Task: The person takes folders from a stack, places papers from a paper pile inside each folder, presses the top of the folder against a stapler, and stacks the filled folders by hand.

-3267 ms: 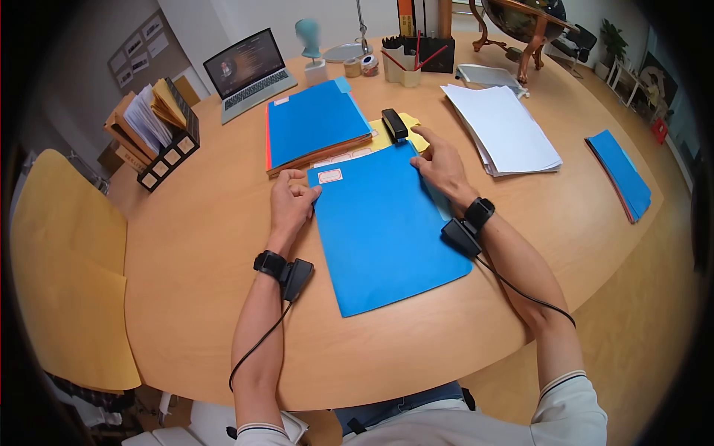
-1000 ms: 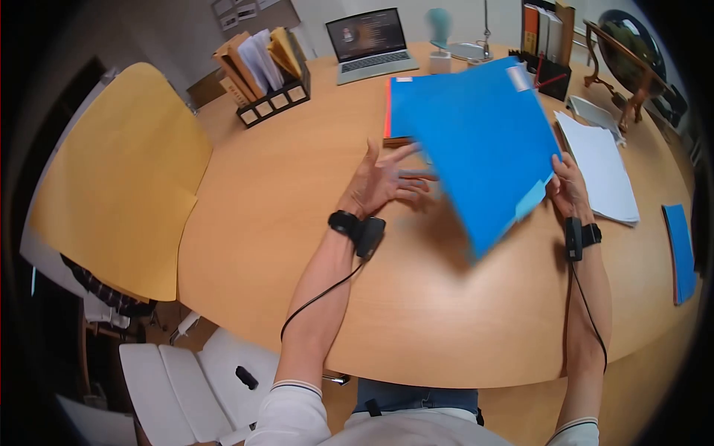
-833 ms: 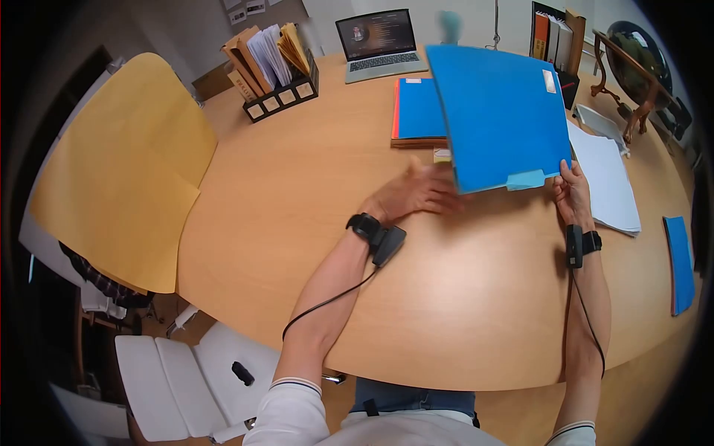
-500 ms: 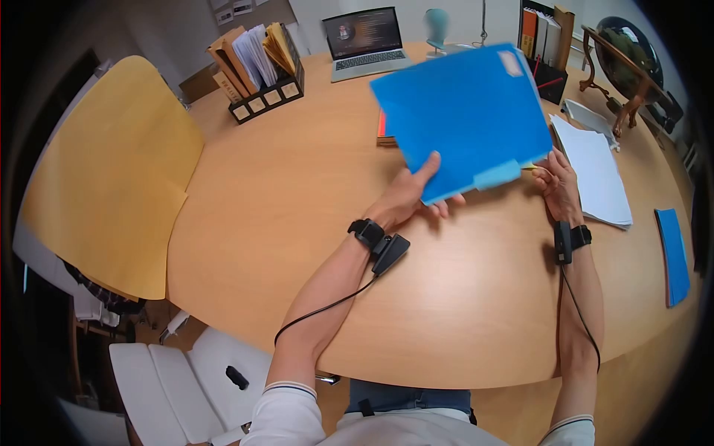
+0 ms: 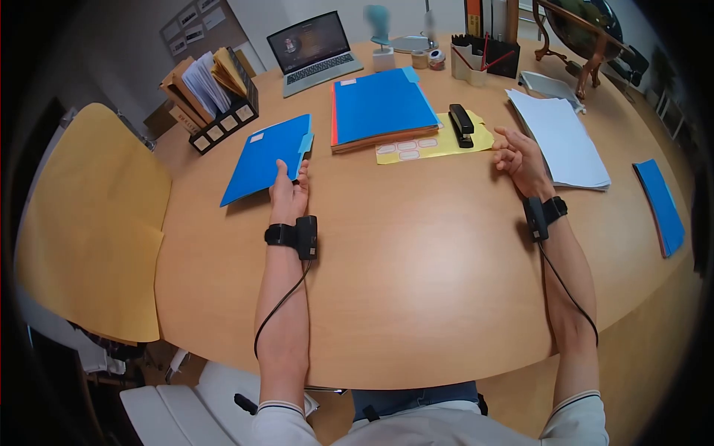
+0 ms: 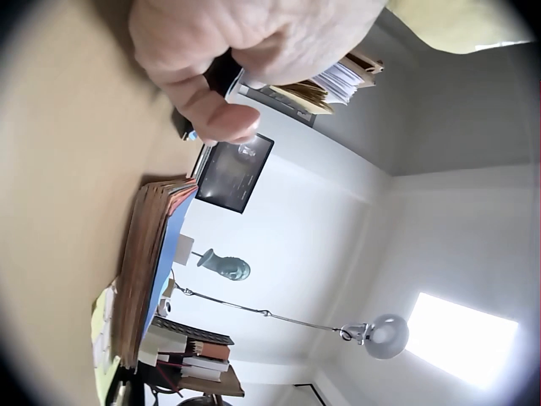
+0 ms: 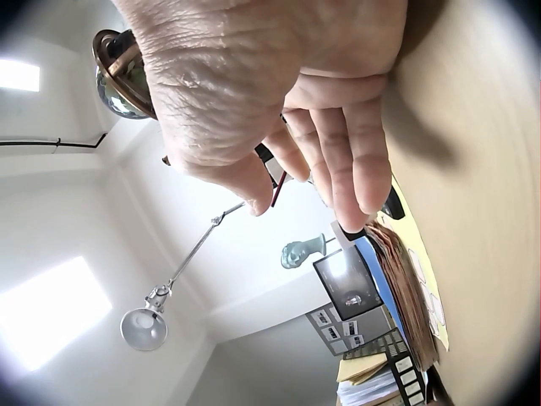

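Note:
In the head view my left hand (image 5: 288, 195) grips the tabbed right edge of a blue file folder (image 5: 269, 157), thumb on top and fingers beneath. The folder carries a small white label and a light-blue tab, and lies left of a thick stack of blue-topped folders (image 5: 383, 108). My right hand (image 5: 523, 160) holds nothing; its fingers are loosely bent over the desk, close to a yellow label sheet (image 5: 401, 151) and a black stapler (image 5: 461, 126). In the right wrist view the fingers (image 7: 342, 161) extend with nothing between them.
White paper (image 5: 558, 141) is piled right of the right hand. A narrow blue pad (image 5: 660, 208) sits near the right desk edge. Along the back stand a file organizer (image 5: 223, 128), a laptop (image 5: 316, 56) and a pen holder (image 5: 468, 70). A yellow panel (image 5: 89, 230) rises at the left.
The blue folder has gone from above the desk's middle, where both hands were at it, to the left in my left hand. My right hand has let go, uncovering the label sheet and stapler.

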Demonstrator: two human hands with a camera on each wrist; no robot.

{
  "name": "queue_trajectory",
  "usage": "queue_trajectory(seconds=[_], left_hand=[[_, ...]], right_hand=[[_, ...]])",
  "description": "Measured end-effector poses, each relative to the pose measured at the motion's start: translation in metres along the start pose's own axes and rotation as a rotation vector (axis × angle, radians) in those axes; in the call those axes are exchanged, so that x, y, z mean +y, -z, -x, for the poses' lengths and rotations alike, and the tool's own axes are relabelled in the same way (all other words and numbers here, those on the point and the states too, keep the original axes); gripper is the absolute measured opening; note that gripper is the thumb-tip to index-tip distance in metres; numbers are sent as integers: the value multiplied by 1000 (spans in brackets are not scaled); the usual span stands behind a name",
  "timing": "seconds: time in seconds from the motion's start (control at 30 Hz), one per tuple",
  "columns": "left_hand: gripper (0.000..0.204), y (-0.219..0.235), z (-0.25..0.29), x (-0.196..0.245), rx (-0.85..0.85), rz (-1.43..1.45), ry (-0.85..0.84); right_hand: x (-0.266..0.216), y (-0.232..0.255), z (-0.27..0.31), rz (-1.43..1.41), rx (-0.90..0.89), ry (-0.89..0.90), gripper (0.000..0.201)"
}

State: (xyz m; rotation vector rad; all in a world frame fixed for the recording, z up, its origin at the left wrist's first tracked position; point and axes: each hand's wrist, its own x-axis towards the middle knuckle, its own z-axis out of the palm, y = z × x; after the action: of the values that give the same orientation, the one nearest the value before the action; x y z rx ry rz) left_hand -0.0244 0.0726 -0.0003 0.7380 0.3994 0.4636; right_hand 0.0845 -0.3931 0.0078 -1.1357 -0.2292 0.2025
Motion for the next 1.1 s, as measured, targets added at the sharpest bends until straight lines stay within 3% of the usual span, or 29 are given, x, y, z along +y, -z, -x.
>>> queue_trajectory(seconds=[0.07,0.17,0.23,0.27,0.3,0.37,0.4,0.47,0.5,0.57,0.7,0.77,0.8,0.83,0.9,0.97,1.03,1.1], left_hand=[[50,3,-6,-3,37,20,13],[55,5,-7,-5,-74,146,-17],[58,-11,5,-8,156,158,-123],[50,-27,14,-15,329,129,-160],[50,-28,15,-20,322,124,-152],[38,-30,20,-33,95,-313,-107],[38,-33,20,-36,85,-313,-101],[43,-52,29,-36,-63,-1048,-225],[43,-54,25,-41,-75,-1049,-224],[58,-59,17,-52,-272,-1425,-1005],[74,-74,1,-52,-207,-1568,-983],[77,-74,-35,-56,141,-1336,-566],[82,-72,-55,-56,193,-1421,-612],[82,-82,-55,-49,185,-1420,-612],[75,-105,-45,-30,59,-1678,-237],[63,-110,-58,-32,83,-1672,-269],[53,-116,-61,-38,95,-1633,-329],[50,-122,-64,-37,65,-1681,-303]], right_hand=[[-1,-2,1,14,4,2,44],[-1,-3,1,38,8,14,41],[-3,-5,2,56,4,-3,40],[-4,-7,4,60,9,-10,41],[-3,-7,4,59,21,-8,41],[-3,-6,3,56,13,-20,41],[-3,-6,4,63,22,-29,40],[-3,-4,3,62,25,-33,39],[-1,-3,2,60,18,-43,39],[-1,-2,2,53,28,-39,38],[-4,-7,5,45,44,-53,33],[-3,-5,3,58,22,-78,32],[-2,-6,4,63,35,-83,32],[-2,-9,5,64,42,-79,32],[3,-19,11,200,36,73,35],[14,-38,17,480,-21,174,33],[34,-49,15,1020,-152,455,41],[35,-67,15,1168,-152,485,40]])
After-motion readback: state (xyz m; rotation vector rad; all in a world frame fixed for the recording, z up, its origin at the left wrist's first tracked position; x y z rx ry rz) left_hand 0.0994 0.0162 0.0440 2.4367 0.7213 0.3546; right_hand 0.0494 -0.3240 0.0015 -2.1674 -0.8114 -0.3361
